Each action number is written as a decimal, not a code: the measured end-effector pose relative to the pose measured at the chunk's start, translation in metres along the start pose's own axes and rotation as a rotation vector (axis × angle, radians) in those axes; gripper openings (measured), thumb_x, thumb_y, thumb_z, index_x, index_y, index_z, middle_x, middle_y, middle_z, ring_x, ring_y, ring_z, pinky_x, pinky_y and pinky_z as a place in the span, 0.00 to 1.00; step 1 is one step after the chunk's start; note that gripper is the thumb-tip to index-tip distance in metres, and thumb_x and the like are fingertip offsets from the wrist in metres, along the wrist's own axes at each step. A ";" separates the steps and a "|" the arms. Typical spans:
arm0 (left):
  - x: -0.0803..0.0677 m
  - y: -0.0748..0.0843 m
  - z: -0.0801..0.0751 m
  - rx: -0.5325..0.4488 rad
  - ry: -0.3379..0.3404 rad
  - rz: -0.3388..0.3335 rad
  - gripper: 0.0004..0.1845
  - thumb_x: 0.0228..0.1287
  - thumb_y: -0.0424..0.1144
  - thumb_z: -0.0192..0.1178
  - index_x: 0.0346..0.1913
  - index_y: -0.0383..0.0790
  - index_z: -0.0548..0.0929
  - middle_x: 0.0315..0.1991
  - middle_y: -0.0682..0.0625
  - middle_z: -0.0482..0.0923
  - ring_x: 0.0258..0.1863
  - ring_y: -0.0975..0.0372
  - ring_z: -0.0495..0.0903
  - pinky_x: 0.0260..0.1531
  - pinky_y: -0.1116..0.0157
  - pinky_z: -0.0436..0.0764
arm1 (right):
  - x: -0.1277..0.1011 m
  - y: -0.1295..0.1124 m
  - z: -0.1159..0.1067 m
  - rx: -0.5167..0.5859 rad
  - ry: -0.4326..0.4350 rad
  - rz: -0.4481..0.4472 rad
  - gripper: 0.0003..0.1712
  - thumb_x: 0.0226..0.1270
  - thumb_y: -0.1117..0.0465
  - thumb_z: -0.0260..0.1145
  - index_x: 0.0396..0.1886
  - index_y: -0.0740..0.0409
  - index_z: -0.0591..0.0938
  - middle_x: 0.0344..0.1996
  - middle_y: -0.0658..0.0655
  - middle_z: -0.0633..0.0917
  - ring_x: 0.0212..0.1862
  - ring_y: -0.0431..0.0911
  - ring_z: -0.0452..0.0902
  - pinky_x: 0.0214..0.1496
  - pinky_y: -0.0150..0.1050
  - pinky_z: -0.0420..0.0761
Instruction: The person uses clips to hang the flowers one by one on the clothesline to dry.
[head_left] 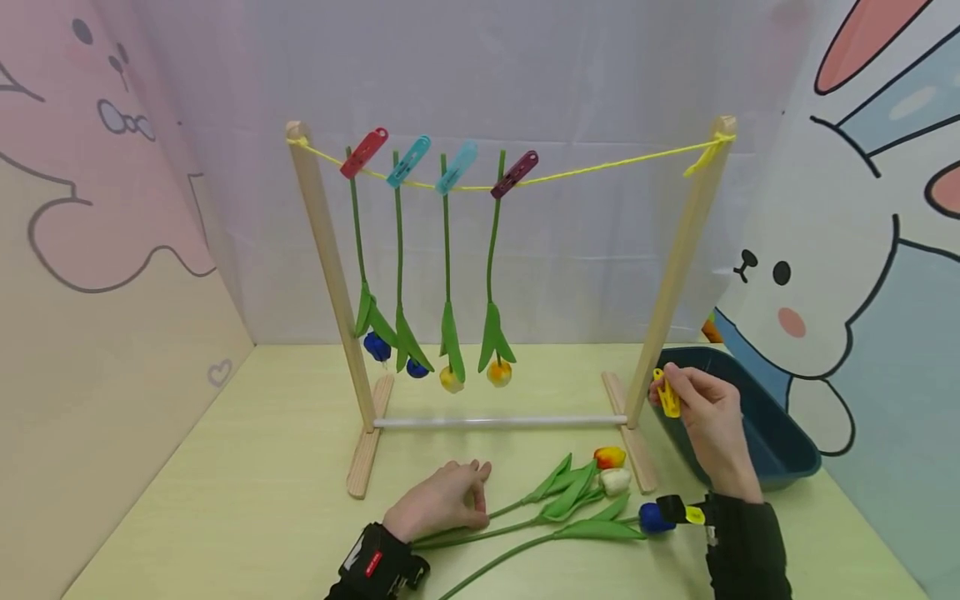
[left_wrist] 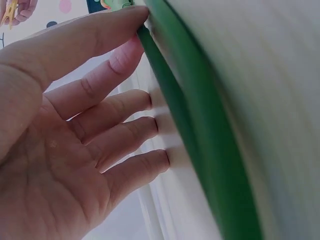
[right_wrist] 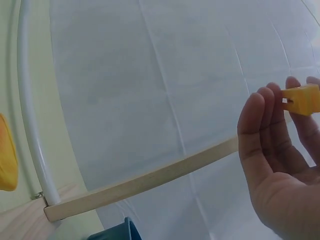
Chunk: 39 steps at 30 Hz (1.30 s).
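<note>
My left hand (head_left: 442,502) is low over the table, thumb and index finger pinching a green tulip stem (left_wrist: 162,70); the other fingers are spread. The stem seems to belong to the red-and-yellow tulip (head_left: 610,457). Beside it lie a white tulip (head_left: 616,481) and a blue tulip (head_left: 656,518). At the right post, my right hand (head_left: 708,417) holds a yellow clothespin (head_left: 667,395) between thumb and fingers, over the dark tub's edge. Several tulips hang head down from a yellow string (head_left: 600,170), each under its own clothespin, red (head_left: 364,153) at the left, maroon (head_left: 515,174) at the right.
Wooden posts (head_left: 686,242) hold the string, joined low down by a white rod (head_left: 498,422) and standing on wooden feet (head_left: 369,442). A dark teal tub (head_left: 795,458) stands at the right. Behind the table hangs a pale sheet (head_left: 570,267); rabbit-patterned panels flank both sides.
</note>
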<state>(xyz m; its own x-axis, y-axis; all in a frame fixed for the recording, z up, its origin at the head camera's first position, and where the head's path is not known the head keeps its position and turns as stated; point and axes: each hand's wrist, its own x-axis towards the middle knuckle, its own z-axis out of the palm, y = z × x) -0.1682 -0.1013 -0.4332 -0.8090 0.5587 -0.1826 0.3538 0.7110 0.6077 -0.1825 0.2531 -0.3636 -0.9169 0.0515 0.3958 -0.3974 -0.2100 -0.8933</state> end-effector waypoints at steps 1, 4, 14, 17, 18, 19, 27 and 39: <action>0.000 0.000 0.000 0.003 0.000 0.003 0.09 0.57 0.40 0.73 0.23 0.50 0.84 0.72 0.43 0.71 0.76 0.42 0.63 0.74 0.38 0.61 | 0.000 0.000 0.000 0.002 -0.001 -0.003 0.14 0.78 0.66 0.56 0.37 0.62 0.86 0.30 0.50 0.87 0.32 0.43 0.81 0.43 0.28 0.85; 0.001 -0.002 -0.002 0.004 0.004 0.030 0.08 0.57 0.39 0.72 0.24 0.50 0.84 0.70 0.41 0.73 0.75 0.42 0.65 0.74 0.38 0.60 | -0.001 0.001 -0.001 0.001 0.002 -0.013 0.11 0.78 0.67 0.56 0.42 0.62 0.85 0.32 0.51 0.86 0.33 0.42 0.81 0.42 0.28 0.85; 0.005 -0.003 -0.010 -0.004 0.033 0.092 0.07 0.62 0.40 0.70 0.26 0.49 0.87 0.55 0.45 0.87 0.61 0.50 0.81 0.69 0.45 0.69 | -0.002 0.000 -0.004 0.011 0.010 -0.009 0.11 0.77 0.68 0.56 0.48 0.57 0.84 0.37 0.48 0.88 0.34 0.41 0.82 0.41 0.29 0.86; 0.005 -0.004 -0.012 -0.026 0.048 0.104 0.06 0.64 0.39 0.68 0.29 0.46 0.88 0.46 0.47 0.90 0.45 0.59 0.85 0.51 0.61 0.79 | -0.002 -0.001 -0.005 0.024 -0.002 -0.013 0.11 0.78 0.68 0.56 0.48 0.59 0.84 0.37 0.48 0.88 0.35 0.42 0.82 0.41 0.29 0.86; 0.005 -0.004 -0.013 -0.036 0.052 0.108 0.05 0.65 0.38 0.68 0.30 0.44 0.88 0.43 0.48 0.90 0.39 0.63 0.83 0.44 0.66 0.79 | -0.002 -0.001 -0.005 0.026 -0.005 -0.013 0.11 0.78 0.68 0.56 0.48 0.60 0.84 0.37 0.48 0.88 0.35 0.41 0.82 0.42 0.29 0.86; 0.005 -0.004 -0.014 -0.042 0.058 0.111 0.05 0.65 0.38 0.67 0.32 0.43 0.88 0.39 0.49 0.90 0.34 0.66 0.81 0.37 0.70 0.77 | -0.002 -0.001 -0.005 0.028 -0.008 -0.013 0.11 0.78 0.68 0.55 0.49 0.61 0.84 0.37 0.48 0.88 0.35 0.41 0.82 0.42 0.29 0.86; 0.000 0.001 -0.018 -0.033 0.162 0.074 0.04 0.66 0.34 0.65 0.33 0.39 0.86 0.34 0.51 0.87 0.32 0.69 0.78 0.37 0.70 0.79 | -0.002 -0.001 -0.008 0.027 -0.019 -0.002 0.12 0.79 0.67 0.55 0.49 0.59 0.84 0.38 0.48 0.87 0.37 0.42 0.82 0.44 0.28 0.85; 0.001 0.011 -0.022 -0.038 0.364 0.187 0.08 0.72 0.31 0.59 0.45 0.36 0.88 0.32 0.48 0.86 0.27 0.72 0.73 0.29 0.74 0.74 | -0.005 -0.004 -0.013 -0.004 -0.007 0.004 0.11 0.79 0.64 0.55 0.49 0.57 0.83 0.38 0.48 0.86 0.38 0.41 0.82 0.45 0.27 0.85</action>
<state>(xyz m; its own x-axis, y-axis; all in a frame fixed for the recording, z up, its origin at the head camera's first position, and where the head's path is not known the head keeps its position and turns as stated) -0.1751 -0.1026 -0.4096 -0.8482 0.4841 0.2149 0.4983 0.5918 0.6336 -0.1773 0.2668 -0.3647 -0.9182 0.0440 0.3937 -0.3939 -0.2061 -0.8957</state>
